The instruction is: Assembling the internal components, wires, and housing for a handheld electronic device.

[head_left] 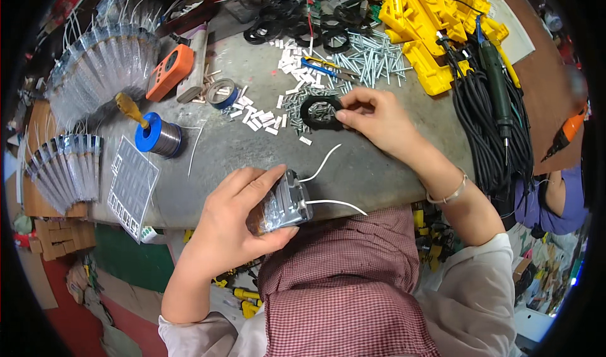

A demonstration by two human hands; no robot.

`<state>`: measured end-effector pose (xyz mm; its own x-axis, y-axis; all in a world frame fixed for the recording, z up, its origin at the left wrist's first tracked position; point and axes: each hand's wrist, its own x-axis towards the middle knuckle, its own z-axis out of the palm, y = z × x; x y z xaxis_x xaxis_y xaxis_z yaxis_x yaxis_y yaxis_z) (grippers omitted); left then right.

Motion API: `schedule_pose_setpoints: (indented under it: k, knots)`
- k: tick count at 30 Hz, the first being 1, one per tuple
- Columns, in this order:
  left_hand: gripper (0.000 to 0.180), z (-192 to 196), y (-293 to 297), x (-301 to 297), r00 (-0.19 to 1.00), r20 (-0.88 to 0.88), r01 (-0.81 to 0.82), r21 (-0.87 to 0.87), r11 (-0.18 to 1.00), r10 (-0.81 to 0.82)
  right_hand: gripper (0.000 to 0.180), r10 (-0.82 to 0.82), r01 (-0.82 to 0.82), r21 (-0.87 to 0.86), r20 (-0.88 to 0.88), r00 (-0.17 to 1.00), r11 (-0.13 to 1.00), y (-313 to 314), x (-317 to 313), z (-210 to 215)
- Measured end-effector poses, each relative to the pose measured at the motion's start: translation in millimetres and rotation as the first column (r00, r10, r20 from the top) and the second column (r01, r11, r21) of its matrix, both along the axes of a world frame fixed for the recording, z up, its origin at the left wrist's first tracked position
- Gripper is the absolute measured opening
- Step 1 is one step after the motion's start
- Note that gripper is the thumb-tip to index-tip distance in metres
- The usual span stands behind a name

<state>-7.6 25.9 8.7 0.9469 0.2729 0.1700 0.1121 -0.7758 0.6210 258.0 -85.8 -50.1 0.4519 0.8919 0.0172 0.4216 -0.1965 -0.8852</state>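
Left hand: the left hand (230, 221) sits at the near edge of the grey worktable (252, 148), fingers and thumb clamped around a small silvery metal block with a clear plastic face (281, 204).
Leads: two thin white wires (328, 201) run out of the block's right side; one curls up over the table, the other trails right over the red-checked apron (344, 275).
Right hand: the right hand (375, 120) is farther out and to the right, fingertips pinched together on the right rim of a black ring-shaped core (320, 113), which lies flat on the table.
Under the ring: loose silver screws (372, 57) are scattered under and beyond it, with small white rectangular pieces (262, 116) just to its left.
Left side: a blue spool of solder wire (161, 136), an orange handheld meter (169, 71) and fanned clear packets (104, 63).
Far right: yellow plastic housings (429, 16) and coiled black cable (486, 117).
Risk, ring: I judge the pinch shallow, so the ring could slip or drag screws along as it lifts.
Risk, wires: the free leads could snag on the apron or table edge and strain where they enter the block.
Risk, block: held partly off the table edge, it would drop into the lap if the grasp loosened.
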Motion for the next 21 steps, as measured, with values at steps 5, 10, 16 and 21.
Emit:
schedule_pose_setpoints:
  k: [5,10,16,21]
  knots:
    - [0.063,9,9,4,0.993,-0.109,-0.08,-0.247,0.966,0.054,0.021,0.015,-0.006,0.026,-0.361,0.932,1.0,-30,-18,15]
    - [0.061,9,6,16,0.965,-0.122,-0.253,-0.218,0.942,0.231,0.022,-0.071,0.11,0.048,-0.504,0.861,0.993,-65,-32,12]
    - [0.067,-7,-10,26,0.964,0.006,-0.258,0.254,0.932,0.266,0.022,-0.237,0.312,0.061,-0.521,0.82,0.948,-79,-63,17]
    - [0.078,-19,-18,32,0.99,0.061,-0.144,0.381,0.913,0.13,0.022,-0.371,0.399,0.117,-0.207,0.905,0.909,-77,-92,6]
